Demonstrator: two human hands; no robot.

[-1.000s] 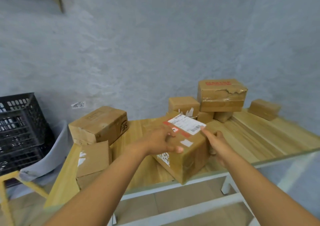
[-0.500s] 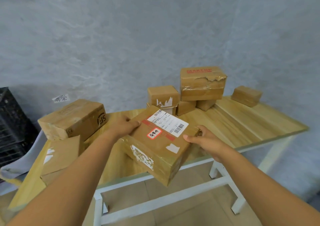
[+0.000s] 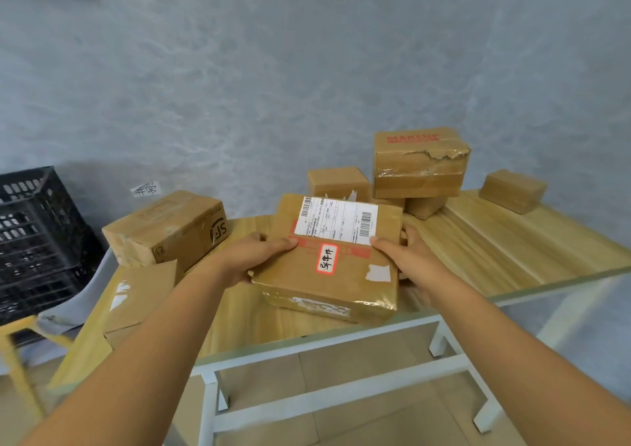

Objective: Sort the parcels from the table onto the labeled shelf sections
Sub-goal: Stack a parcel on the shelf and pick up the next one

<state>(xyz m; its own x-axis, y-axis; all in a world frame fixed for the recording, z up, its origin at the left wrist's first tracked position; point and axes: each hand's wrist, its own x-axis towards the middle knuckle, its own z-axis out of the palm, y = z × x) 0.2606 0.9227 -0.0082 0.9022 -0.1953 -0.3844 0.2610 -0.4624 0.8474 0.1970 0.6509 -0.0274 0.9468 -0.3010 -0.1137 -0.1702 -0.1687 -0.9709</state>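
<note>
A brown cardboard parcel (image 3: 345,275) with a white shipping label and a small red-edged sticker is held tilted toward me above the wooden table (image 3: 495,254). My left hand (image 3: 252,257) grips its left edge, thumb on top. My right hand (image 3: 406,257) grips its right edge, thumb on the top face. Other parcels lie on the table: a box marked SF (image 3: 167,230) at the left, a flat one (image 3: 136,298) in front of it, and a stack at the back topped by a torn box printed MAKEUP (image 3: 420,165). No shelf is in view.
A small parcel (image 3: 514,191) sits alone at the table's back right. A black plastic crate (image 3: 37,237) stands on a chair with yellow legs at the left. A handwritten paper tag (image 3: 146,189) is stuck on the grey wall. Tiled floor shows under the white table frame.
The parcel has been lifted and turned so its label squarely faces me. Both hands shifted with it, now gripping opposite side edges. The camera view moved slightly.
</note>
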